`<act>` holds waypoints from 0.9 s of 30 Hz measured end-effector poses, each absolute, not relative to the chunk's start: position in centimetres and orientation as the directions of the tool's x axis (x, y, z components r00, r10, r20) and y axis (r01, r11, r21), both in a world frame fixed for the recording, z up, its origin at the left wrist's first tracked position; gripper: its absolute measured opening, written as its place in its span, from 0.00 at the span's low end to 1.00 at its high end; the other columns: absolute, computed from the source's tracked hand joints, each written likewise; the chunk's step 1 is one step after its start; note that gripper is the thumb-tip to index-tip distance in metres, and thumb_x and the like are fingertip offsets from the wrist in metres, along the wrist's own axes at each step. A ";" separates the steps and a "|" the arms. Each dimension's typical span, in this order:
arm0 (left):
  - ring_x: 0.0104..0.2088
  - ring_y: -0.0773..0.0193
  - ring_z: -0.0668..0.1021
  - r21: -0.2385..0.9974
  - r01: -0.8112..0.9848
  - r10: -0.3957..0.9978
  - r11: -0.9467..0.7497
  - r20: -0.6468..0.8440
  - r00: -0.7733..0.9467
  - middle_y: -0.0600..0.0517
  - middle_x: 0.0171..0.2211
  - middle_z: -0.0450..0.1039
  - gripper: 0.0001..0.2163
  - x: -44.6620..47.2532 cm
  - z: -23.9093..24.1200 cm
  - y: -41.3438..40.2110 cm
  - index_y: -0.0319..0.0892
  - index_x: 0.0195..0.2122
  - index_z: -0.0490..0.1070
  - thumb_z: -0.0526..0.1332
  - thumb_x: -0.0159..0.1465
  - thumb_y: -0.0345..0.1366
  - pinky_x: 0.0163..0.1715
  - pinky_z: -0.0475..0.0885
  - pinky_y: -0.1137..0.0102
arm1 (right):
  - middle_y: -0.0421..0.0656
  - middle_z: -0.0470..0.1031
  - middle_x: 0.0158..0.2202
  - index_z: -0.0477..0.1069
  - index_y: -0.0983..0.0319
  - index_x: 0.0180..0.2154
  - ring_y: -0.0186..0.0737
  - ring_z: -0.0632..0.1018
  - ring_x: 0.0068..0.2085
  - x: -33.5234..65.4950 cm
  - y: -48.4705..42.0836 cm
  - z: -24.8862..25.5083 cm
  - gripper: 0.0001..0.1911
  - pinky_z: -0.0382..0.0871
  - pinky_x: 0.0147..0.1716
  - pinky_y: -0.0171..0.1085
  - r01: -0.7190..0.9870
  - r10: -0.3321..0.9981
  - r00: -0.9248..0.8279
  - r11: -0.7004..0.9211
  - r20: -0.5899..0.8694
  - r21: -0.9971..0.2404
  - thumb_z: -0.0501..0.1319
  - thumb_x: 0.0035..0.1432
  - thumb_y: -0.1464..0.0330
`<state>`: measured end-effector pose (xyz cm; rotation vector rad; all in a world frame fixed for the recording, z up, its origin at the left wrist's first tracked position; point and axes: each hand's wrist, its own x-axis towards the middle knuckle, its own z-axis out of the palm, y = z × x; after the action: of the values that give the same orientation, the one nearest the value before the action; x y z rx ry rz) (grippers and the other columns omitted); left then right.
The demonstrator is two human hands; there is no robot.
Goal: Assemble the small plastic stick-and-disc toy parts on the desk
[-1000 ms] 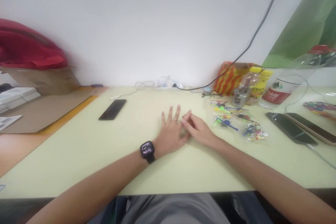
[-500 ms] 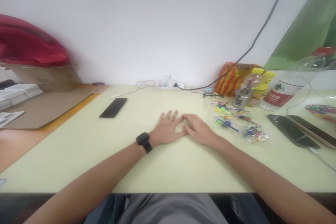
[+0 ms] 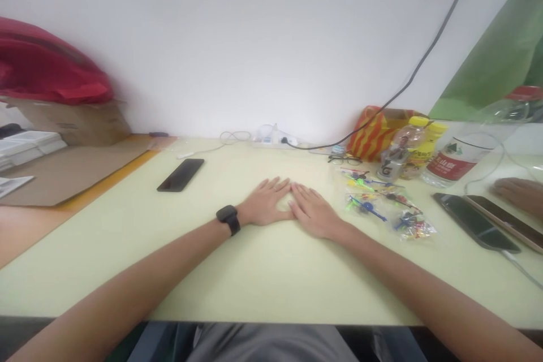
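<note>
My left hand (image 3: pixel 268 202) lies flat on the pale table (image 3: pixel 271 277), fingers stretched out, with a black watch (image 3: pixel 229 218) on its wrist. Beside it my right hand (image 3: pixel 314 210) also rests palm down, its fingers extended. Fingertips of the two hands touch, leaving a small gap of tabletop between thumbs and forefingers. Neither holds anything. Nearest to my right hand are several clear bags of small coloured plastic parts (image 3: pixel 367 206). A dark phone (image 3: pixel 181 175) lies to the left of my left hand.
Two phones, the nearer a dark phone (image 3: pixel 475 220) on a cable, lie at right by another person's hand (image 3: pixel 520 195). Bottles, including a large bottle (image 3: pixel 452 164), stand near a striped bag (image 3: pixel 365 134). Glasses (image 3: pixel 350 160) and a power strip (image 3: pixel 275 138) are at the back; cardboard (image 3: pixel 80 167) is left.
My right hand's fingers have straightened and lie flatter. Another person's hand has come in at the right edge, over the colourful item there. The view has shifted slightly.
</note>
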<state>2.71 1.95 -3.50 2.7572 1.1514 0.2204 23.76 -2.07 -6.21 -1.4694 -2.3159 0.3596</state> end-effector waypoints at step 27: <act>0.76 0.45 0.45 0.253 0.646 0.661 -0.720 -0.033 0.749 0.50 0.77 0.35 0.46 -0.6 -2.3 6.5 0.51 0.77 0.38 0.51 0.66 0.69 0.74 0.39 0.51 | 0.43 0.29 0.78 0.32 0.56 0.77 0.55 0.36 0.77 25.3 4.3 -2.8 0.58 0.31 0.74 0.53 0.823 0.824 -0.542 0.479 -0.167 -0.305 0.46 0.60 0.30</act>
<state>-0.64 6.45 -2.26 2.7004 1.0277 0.0866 25.31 4.26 -2.84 -1.5026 -2.7001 0.5551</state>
